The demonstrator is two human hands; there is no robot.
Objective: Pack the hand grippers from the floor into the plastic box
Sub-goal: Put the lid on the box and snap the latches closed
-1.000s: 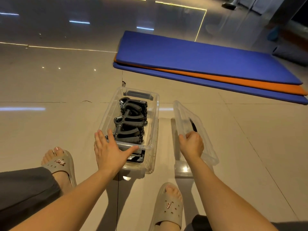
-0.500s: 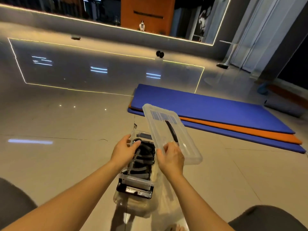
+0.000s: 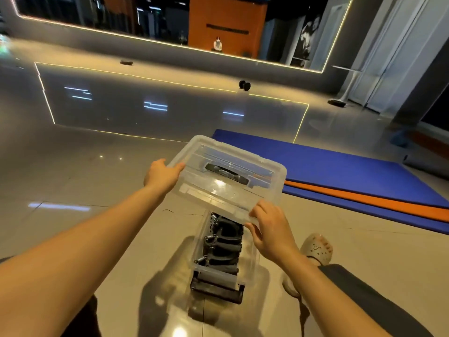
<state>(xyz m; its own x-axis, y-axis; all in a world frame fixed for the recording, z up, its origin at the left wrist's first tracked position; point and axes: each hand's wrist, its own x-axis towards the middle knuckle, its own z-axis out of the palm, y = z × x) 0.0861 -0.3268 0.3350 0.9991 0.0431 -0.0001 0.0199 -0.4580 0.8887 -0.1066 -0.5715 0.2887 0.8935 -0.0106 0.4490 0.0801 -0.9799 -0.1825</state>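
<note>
— How many boxes, and where?
— One clear plastic box [image 3: 247, 254] on the floor [image 3: 97, 190], low centre, packed with black hand grippers [image 3: 224, 244]; too stacked to count.
— And the hands?
— Two. The left hand [image 3: 161, 175] grips the one clear lid [image 3: 228, 177] at its 9 o'clock edge, the right hand [image 3: 271, 227] pinches its 5 o'clock corner, above the box.

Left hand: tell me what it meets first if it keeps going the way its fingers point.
The left hand already touches the clear lid at its left edge, fingers pointing right; pushing on, it would press straight into that lid, probably.
</note>
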